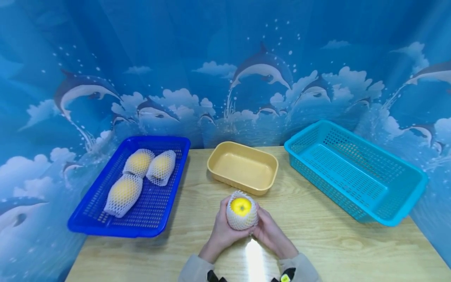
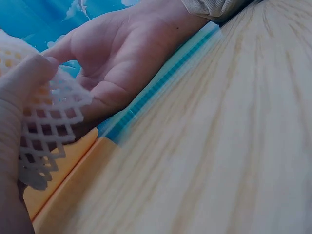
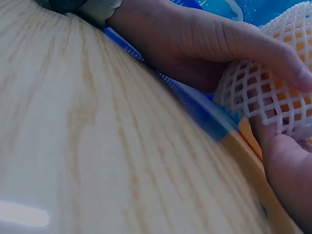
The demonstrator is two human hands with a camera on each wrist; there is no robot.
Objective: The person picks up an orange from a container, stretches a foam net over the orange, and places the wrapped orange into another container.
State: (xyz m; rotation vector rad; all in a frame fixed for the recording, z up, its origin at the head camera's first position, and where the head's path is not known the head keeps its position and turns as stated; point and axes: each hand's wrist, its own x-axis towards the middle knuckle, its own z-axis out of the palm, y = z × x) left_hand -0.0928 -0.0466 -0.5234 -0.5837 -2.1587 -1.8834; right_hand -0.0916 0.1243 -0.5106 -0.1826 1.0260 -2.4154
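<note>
A yellow fruit (image 1: pixel 241 206) sits inside a white foam net (image 1: pixel 240 223), its bare top showing through the open end. Both hands hold it up in front of the body. On one side my left hand (image 1: pixel 224 229) curls round the netted fruit, and its thumb lies along the mesh in the right wrist view. From the other side my right hand (image 1: pixel 270 232) grips the net's lower part. The loose mesh hem (image 2: pixel 46 146) hangs between the hands in the left wrist view. Much of the fruit is hidden by mesh and fingers.
Just beyond the hands is a tan tray (image 1: pixel 243 168). On the left, a dark blue basket (image 1: pixel 155 211) holds netted fruits (image 1: pixel 124 192). A turquoise basket (image 1: pixel 338 172) stands at the right. A dolphin-printed curtain (image 1: pixel 197 47) hangs behind the wooden table (image 1: pixel 338 250).
</note>
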